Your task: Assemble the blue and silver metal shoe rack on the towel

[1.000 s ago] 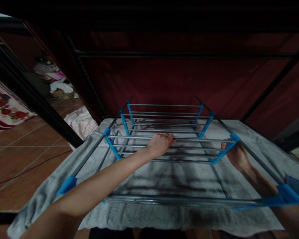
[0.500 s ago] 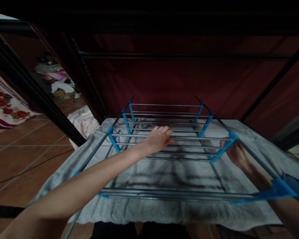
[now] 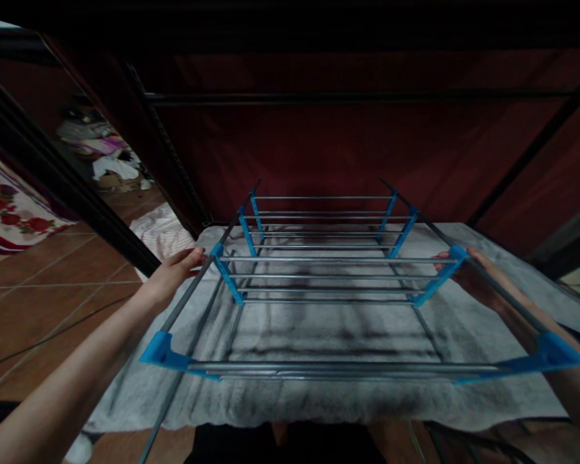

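Observation:
A rack of grey metal tubes and blue plastic brackets stretches away in front of me over a grey blanket. My left hand is beside its left rail, fingers stretched toward the blue bracket, fingertips at the tube; firm contact cannot be made out. On the other side, my right hand grips the rack at the right-hand blue bracket, with fingers showing on both sides of it. Part of that hand is hidden behind the bracket and rail. Blue corner pieces join the tubes at the near end.
Beneath the rack, the grey blanket covers a low surface. A dark red panel with black bars rises behind. Left are a tiled floor, a cable, a striped cloth, a floral cloth and piled clothes.
My left hand has moved from the rack's middle crossbar out to the left rail. My right hand stays at the right bracket, its fingers now showing on both sides.

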